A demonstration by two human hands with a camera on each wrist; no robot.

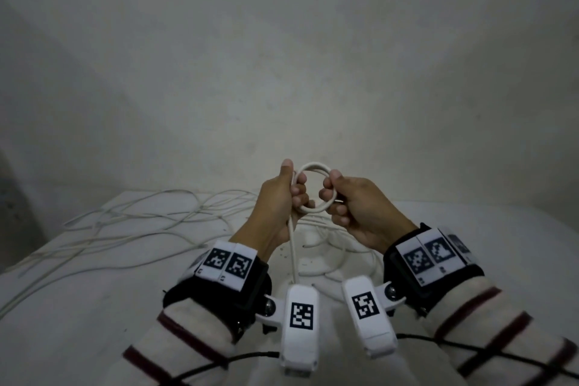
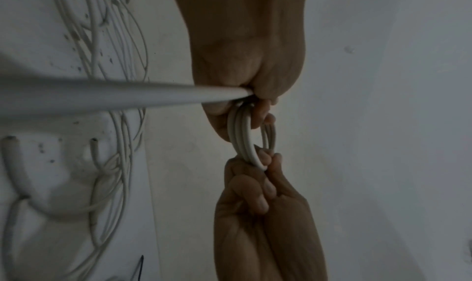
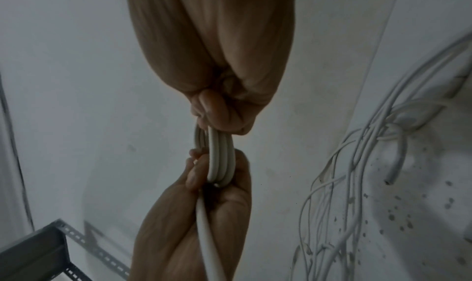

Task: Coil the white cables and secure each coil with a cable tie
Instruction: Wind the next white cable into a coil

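A small coil of thick white cable (image 1: 313, 165) is held up in the air above the table, a few turns side by side (image 3: 220, 156). My left hand (image 1: 296, 189) grips the coil's left side with thumb raised and fingers curled round it. My right hand (image 1: 332, 196) pinches its right side between thumb and curled fingers. The cable's loose tail (image 1: 292, 255) runs from the left fist straight down toward me, and crosses the left wrist view as a wide blurred band (image 2: 102, 95). No cable tie shows in any view.
Several thin white cables (image 1: 125, 219) sprawl tangled over the white table (image 1: 78, 307), and more thick white cable (image 1: 329, 268) curls under the hands. A grey perforated metal bracket (image 3: 38, 251) sits low at the left. A plain wall stands behind the table.
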